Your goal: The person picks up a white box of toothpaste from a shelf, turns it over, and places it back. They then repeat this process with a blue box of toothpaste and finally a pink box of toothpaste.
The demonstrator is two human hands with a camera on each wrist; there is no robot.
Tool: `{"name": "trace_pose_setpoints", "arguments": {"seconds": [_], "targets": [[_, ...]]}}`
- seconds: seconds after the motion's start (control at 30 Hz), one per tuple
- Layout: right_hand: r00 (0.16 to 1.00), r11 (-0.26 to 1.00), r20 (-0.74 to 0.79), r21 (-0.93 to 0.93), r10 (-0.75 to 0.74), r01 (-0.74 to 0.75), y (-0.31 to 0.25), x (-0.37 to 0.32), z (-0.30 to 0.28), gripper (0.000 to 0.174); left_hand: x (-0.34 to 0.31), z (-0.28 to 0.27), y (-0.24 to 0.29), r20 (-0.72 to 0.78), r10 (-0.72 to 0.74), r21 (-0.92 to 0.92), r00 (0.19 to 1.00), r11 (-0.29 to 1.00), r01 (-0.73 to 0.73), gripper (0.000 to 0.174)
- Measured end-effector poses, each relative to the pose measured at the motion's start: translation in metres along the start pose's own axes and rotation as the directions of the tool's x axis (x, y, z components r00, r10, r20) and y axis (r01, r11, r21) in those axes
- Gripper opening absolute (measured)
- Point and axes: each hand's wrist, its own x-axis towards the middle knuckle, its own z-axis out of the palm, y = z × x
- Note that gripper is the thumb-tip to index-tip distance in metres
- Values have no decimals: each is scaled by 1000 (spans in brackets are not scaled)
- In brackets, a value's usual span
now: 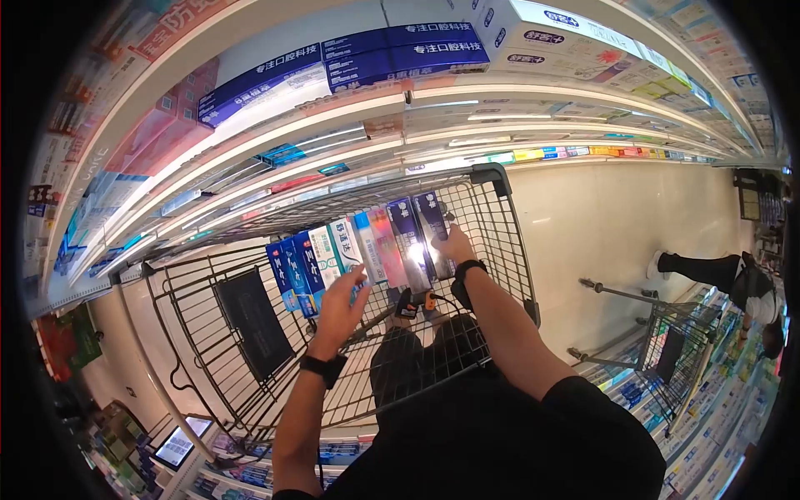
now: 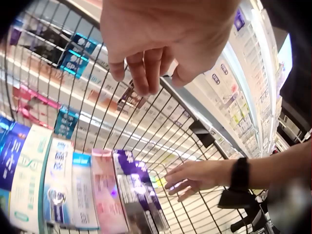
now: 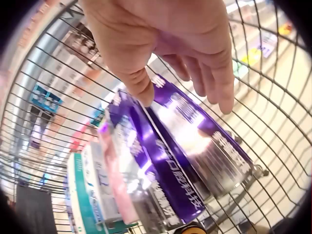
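Right hand (image 1: 453, 247), fingers slightly spread: square the purple-and-silver cardboard box (image 1: 429, 218), centre frame. Left hand (image 1: 337, 315): empty, fingers loosely bent.

the left hand (image 1: 337, 315) is raised, its fingers slightly bent. the right hand (image 1: 454, 247) reaches farther forward, thumb apart from its loosely extended fingers.

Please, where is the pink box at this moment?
In the head view, the pink box is in the cart, in the row, between the light-blue box on its left and a purple box on its right.
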Motion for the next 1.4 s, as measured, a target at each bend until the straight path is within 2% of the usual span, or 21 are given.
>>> {"name": "trace_pose_setpoints", "arguments": {"seconds": [0.07,0.13,0.23,0.37,0.47,0.57,0.67,0.7,0.8,0.9,0.93,0.97,1.0,1.07,1.1,1.2,1.23,1.3,1.33,1.37,1.4], "targets": [[1000,999,29,51,-4,2,17,8,19,67,-17,11,-12,18,-49,-51,999,997,50,37],[1000,1000,-26,13,3,-3,22,3,31,74,-28,19,-14,52,-85,-75,995,993,89,38],[997,969,19,239,-71,64,29,-7,24,76,-37,30,-11,107,-145,-110,984,981,157,39],[998,987,36,155,-55,49,34,-4,22,70,-41,45,-3,165,-201,-132,965,966,224,39],[999,999,-33,51,19,-17,26,-8,22,62,-46,52,-2,176,-187,-145,966,966,213,37],[993,998,-106,48,45,-40,24,-14,22,57,-50,52,3,178,-166,-131,970,973,191,37],[1000,996,-19,-92,12,-14,33,-11,13,66,-52,47,6,172,-193,-102,966,972,212,37],[999,998,9,-55,37,-37,28,-18,3,70,-53,46,6,152,-162,-97,975,979,177,37],[996,995,9,33,-90,90,36,-26,-11,64,-47,46,8,95,-79,-100,992,991,88,37],[976,977,194,208,-94,53,37,-41,-29,68,-37,43,25,62,-52,-111,997,992,59,40],[964,964,244,263,-105,39,32,-55,-38,70,-32,42,30,61,-61,-130,996,989,69,42],[927,920,306,380,-219,92,14,-81,-60,72,-26,40,32,59,-71,-150,996,986,79,45],[905,902,328,414,-273,122,9,-95,-69,73,-21,38,33,53,-80,-170,995,981,88,48],[846,857,362,478,-392,192,-4,-116,-83,76,-8,35,33,9,-129,-333,992,935,124,55],[812,880,400,391,-425,268,-23,-133,-102,79,0,28,41,-14,-148,-411,989,902,129,58],[639,825,552,180,-536,537,-63,-154,-139,72,13,-11,85,178,-308,-537,935,765,355,65],[608,809,584,157,-539,566,-79,-163,-154,69,15,-20,93,260,-268,-542,928,755,370,63],[553,776,639,112,-535,621,-109,-178,-184,64,17,-37,105,283,-207,-561,937,757,336,53],[553,706,587,45,-591,707,-117,-177,-195,67,17,-44,112,264,-186,-581,946,753,310,50],[544,681,554,57,-630,730,-125,-179,-208,69,17,-48,116,222,-121,-661,967,711,241,43],[532,655,522,70,-667,752,-134,-182,-221,71,17,-52,126,147,-128,-680,981,707,194,45]]}}
